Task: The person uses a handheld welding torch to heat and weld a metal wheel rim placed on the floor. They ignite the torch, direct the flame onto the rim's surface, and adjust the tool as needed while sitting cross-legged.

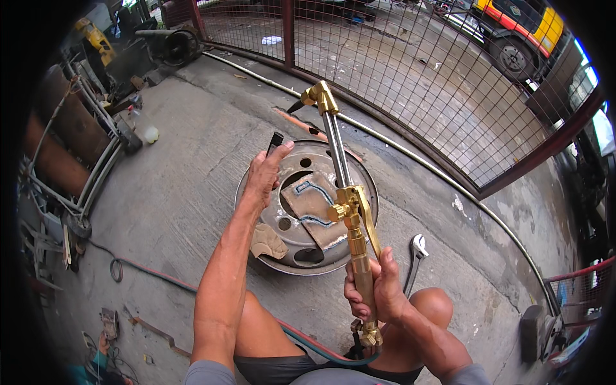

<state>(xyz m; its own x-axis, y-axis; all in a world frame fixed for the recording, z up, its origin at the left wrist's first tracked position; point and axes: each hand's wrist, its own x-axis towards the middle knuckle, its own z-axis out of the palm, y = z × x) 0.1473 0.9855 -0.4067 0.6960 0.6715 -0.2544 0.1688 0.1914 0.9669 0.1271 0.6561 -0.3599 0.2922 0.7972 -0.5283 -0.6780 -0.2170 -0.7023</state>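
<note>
Nearest, the person crouched with both knees bent, and a red and teal hose [321, 351] crossed between the legs to the foot of the brass torch [354, 237]. The right hand [385, 289] was wrapped around the torch's handle, fingers curled and thumb beside the lever. The torch stood nearly upright in view, its bent head [319, 96] at the top, and hid part of what lay behind it. The left hand [262, 173] reached forward, curled in a grip on a small black object [276, 141].

Past the knees, a steel wheel [340, 260] lay flat on the concrete floor [173, 173]. On it rested a brown metal plate [313, 187] with curved, blue-edged lines, and beside that a tan scrap [268, 242] overlapped the wheel's near left edge. An adjustable wrench [416, 256] lay just right of the wheel. To the lower left, another person's hand [103, 343] was near a small box-like thing [109, 324].

Farther left stood a metal cart [96, 186] with brown tanks [51, 122]. Beyond the wheel, a long pale pipe [410, 154] ran along the floor, and a mesh fence [398, 83] stood behind it. Through the mesh showed a yellow and red vehicle [545, 29]; a dark mark on its side was too small to read.
</note>
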